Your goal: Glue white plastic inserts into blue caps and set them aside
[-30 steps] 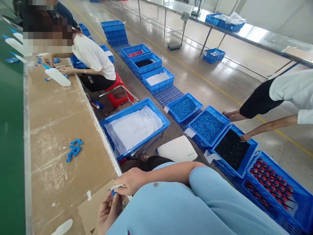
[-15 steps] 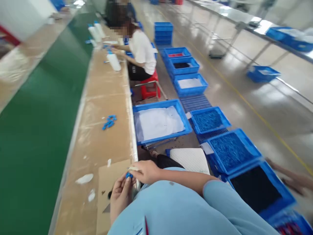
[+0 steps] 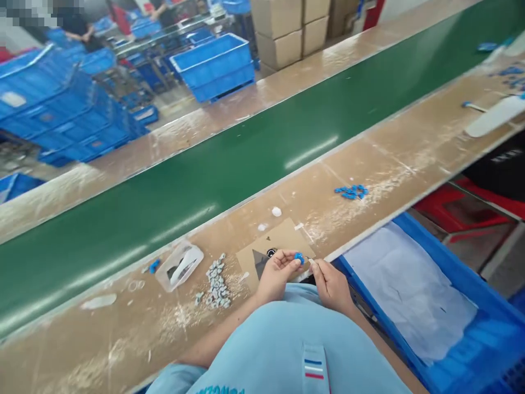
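Tan factory bench [image 3: 98, 350] ran beside green conveyor belt [image 3: 164, 189]. Left hand [image 3: 278, 276] had fingertips [image 3: 292, 264] clamped on small blue plastic part [image 3: 300, 258]; right hand [image 3: 331, 285] pinched pale sliver [image 3: 310, 261] just beside it. Cardboard sheet [image 3: 283, 238] lay under both. Grey pieces [image 3: 215, 282] heaped left; clear plastic bag [image 3: 179, 265] beyond; blue crate [image 3: 410, 290] right, white-lined.

stacked cardboard cartons [image 3: 279, 33] stand beyond a green conveyor belt [image 3: 164, 186].
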